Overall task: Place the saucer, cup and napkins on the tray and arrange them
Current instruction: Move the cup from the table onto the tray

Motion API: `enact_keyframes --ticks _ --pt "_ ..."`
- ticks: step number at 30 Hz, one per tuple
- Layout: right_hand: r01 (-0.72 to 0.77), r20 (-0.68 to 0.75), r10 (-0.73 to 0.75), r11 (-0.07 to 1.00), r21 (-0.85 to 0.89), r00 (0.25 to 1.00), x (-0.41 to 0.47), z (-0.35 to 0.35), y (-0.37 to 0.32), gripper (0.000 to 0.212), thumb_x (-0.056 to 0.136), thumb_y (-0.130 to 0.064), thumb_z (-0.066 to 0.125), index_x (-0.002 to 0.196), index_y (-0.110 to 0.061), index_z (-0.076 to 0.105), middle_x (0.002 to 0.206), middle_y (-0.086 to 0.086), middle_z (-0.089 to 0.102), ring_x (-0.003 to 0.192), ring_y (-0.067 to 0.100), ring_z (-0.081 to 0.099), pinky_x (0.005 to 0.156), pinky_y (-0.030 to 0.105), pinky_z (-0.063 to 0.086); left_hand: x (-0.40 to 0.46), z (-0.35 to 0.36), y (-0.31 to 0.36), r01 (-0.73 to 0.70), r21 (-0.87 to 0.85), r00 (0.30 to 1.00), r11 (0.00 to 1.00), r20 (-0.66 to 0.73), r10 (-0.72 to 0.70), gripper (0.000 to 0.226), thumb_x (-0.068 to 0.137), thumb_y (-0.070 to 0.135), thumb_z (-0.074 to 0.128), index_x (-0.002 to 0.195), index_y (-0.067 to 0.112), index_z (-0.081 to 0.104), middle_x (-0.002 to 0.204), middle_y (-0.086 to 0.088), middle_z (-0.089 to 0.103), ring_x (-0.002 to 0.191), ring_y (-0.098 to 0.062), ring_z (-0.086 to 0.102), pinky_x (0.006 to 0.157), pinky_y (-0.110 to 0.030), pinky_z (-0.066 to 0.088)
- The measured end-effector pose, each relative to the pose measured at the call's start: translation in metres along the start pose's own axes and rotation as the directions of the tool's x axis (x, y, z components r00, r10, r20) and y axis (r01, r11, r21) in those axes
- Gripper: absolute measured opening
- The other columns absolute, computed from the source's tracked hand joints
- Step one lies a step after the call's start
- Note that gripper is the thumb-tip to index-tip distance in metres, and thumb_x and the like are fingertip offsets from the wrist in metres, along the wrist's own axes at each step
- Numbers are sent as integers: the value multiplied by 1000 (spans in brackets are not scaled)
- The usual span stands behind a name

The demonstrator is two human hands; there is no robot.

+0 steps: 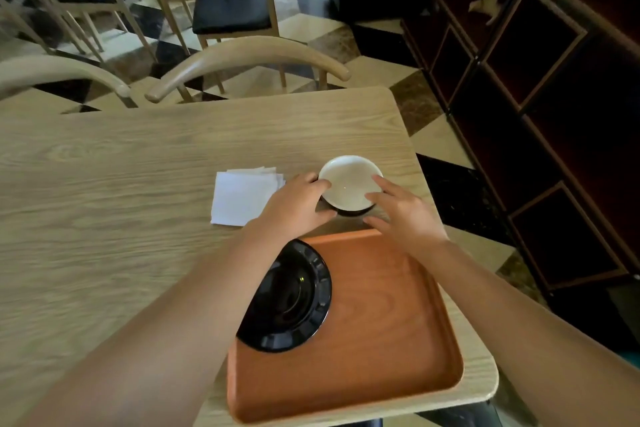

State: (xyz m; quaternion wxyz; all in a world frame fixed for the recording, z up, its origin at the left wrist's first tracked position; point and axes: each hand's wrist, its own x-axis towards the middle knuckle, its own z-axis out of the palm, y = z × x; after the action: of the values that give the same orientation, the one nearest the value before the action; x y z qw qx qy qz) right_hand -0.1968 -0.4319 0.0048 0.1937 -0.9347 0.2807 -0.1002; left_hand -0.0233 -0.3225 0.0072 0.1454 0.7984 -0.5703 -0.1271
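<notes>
A cup (349, 184), white inside and dark outside, stands on the table just beyond the far edge of the orange-brown wooden tray (388, 322). My left hand (294, 208) grips the cup's left side, and my right hand (401, 211) touches its right side with fingers spread. A black saucer (294, 295) lies on the tray's left part, partly hidden by my left forearm. A stack of white napkins (242, 196) rests on the table to the left of the cup, off the tray.
The light wooden table (121, 184) ends close to the tray on the right and front. Wooden chairs (242, 55) stand at the far side. A dark shelving unit (536, 80) lines the right.
</notes>
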Motion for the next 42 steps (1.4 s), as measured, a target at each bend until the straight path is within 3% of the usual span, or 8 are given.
enact_keyframes --ticks 7,10,15,19,24,33,38,42 --pt "94 -65 -91 995 44 994 -4 -4 5 25 72 -7 77 93 3 69 126 22 59 96 38 66 79 44 53 -11 3 14 18 -154 990 988 -136 -40 49 75 37 72 114 10 61 117 -9 62 106 -23 55 84 -33 47" --pt "197 -168 -191 980 18 967 -19 -15 5 26 63 -4 83 85 2 70 110 23 68 84 35 71 69 43 57 -24 0 26 13 -191 971 982 -231 -58 46 70 36 76 107 12 64 112 -7 64 101 -22 57 78 -27 44" --pt "267 -230 -270 963 -45 935 -59 -35 13 30 61 -7 84 87 0 70 109 20 69 87 29 71 70 41 59 -61 0 54 -82 -245 956 966 -295 7 40 69 32 78 101 10 66 103 -8 67 92 -23 62 76 -30 52" --pt "286 -196 -299 954 -90 934 -92 -41 19 30 62 -12 83 88 -2 71 110 15 69 91 26 70 68 35 59 -84 12 70 -103 -268 959 958 -281 25 37 69 29 78 97 9 67 95 -8 69 80 -25 63 69 -33 54" --pt "281 -154 -292 955 -89 944 -114 -33 31 31 61 -13 84 87 -3 71 109 15 70 91 26 70 65 38 61 -100 31 82 -59 -244 974 968 -228 1 37 69 31 79 99 13 67 103 -9 67 94 -25 63 81 -26 45" --pt "252 -161 -259 966 -63 952 -125 -17 41 31 62 -13 84 89 -5 71 112 13 69 94 25 69 68 34 59 -105 46 86 -33 -212 983 977 -183 -7 37 72 32 76 102 14 66 106 -9 66 100 -26 62 80 -31 49" --pt "262 -137 -278 957 -124 951 -124 -24 39 28 67 -18 81 91 -8 71 110 9 70 104 28 65 70 35 58 -105 45 84 -69 -124 986 990 -162 49 38 78 37 68 109 14 63 110 -10 65 101 -24 62 69 -39 59" --pt "330 -54 -349 919 -215 936 -119 -37 36 31 65 -24 83 90 -9 72 105 10 72 98 29 67 82 46 54 -106 38 81 -176 35 977 984 -114 179 43 85 43 52 115 14 58 113 -9 64 103 -21 61 60 -33 59"
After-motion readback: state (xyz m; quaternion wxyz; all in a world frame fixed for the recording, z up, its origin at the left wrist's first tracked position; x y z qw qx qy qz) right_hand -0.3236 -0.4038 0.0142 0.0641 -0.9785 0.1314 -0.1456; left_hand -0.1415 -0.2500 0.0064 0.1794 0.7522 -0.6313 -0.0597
